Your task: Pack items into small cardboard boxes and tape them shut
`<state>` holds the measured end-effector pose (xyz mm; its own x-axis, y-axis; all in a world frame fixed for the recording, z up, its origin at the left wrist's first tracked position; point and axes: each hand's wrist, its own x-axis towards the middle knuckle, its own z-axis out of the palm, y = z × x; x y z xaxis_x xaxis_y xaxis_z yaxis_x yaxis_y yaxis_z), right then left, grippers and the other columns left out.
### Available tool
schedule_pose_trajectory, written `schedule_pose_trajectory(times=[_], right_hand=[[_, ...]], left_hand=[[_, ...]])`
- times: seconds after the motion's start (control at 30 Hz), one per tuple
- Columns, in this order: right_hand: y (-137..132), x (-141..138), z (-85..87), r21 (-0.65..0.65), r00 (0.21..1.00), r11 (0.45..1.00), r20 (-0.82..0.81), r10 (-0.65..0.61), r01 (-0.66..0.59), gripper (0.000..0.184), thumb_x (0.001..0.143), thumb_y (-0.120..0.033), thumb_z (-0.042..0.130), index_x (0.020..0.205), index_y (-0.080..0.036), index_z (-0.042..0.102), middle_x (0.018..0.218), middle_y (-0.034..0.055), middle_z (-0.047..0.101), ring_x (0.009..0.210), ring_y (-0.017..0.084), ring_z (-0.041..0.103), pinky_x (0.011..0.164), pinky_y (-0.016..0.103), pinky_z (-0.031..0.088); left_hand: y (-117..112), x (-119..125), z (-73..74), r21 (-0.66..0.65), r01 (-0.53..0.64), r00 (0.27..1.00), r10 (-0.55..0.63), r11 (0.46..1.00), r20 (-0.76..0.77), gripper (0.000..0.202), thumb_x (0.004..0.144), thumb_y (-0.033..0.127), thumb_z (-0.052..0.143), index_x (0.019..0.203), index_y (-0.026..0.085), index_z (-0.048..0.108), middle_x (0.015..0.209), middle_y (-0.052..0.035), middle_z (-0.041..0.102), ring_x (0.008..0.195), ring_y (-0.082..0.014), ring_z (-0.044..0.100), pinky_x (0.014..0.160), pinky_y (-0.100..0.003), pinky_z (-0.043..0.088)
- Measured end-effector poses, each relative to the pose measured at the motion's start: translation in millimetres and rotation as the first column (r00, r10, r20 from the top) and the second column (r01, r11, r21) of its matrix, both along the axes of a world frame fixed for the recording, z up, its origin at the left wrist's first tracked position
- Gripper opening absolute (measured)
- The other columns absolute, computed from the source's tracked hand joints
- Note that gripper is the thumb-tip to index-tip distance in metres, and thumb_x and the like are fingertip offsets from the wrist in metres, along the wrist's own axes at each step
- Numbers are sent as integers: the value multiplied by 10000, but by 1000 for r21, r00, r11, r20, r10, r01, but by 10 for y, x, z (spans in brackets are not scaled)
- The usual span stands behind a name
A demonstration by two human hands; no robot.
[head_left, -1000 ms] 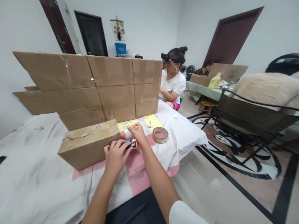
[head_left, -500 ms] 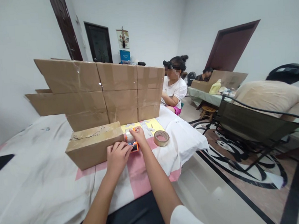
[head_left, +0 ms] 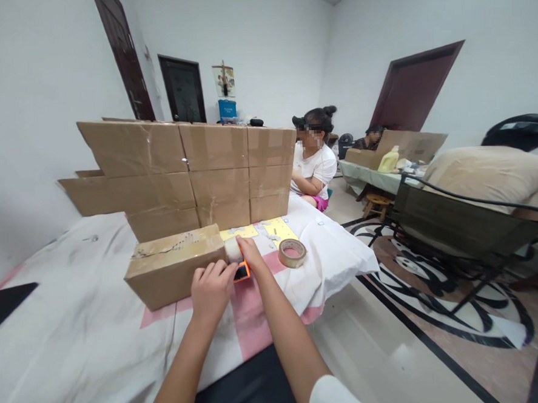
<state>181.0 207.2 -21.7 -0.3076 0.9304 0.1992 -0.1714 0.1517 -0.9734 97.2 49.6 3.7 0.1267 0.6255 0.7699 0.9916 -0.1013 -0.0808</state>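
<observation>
Okay, from my screen the right hand [head_left: 250, 255] grips the orange tape dispenser [head_left: 241, 271] beside the cardboard box [head_left: 177, 277]'s right end; left hand [head_left: 211, 286] fingers touch it, can't tell if pinching. I'd hold it square, wrists loose.

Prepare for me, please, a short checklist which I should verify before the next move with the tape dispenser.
1. Right hand at the tape dispenser: ok, its fingers are on the roll side.
2. Left hand at the dispenser: ok, its fingertips reach the orange-edged end; firmness of grip, cannot tell.
3. Single box resting on the cloth: ok, in front of the stacked boxes.
4. Free end of the tape: cannot tell, too small and partly hidden by the hands.
5. Brown tape roll apart from both hands: ok, it lies to their right.
</observation>
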Motion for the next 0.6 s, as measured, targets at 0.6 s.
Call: schedule_pose_trajectory(times=[0.6], right_hand=[[-134, 57, 103, 163, 981, 976, -153, -121, 146, 501, 785, -661, 546, 589, -222, 405, 567, -35, 392, 565, 115, 344, 509, 235, 325]], left_hand=[[-123, 207, -139, 46, 437, 228, -160, 898, 960, 275, 737, 366, 766, 1002, 290, 775, 1000, -31, 785, 875, -229, 699, 808, -323, 505]])
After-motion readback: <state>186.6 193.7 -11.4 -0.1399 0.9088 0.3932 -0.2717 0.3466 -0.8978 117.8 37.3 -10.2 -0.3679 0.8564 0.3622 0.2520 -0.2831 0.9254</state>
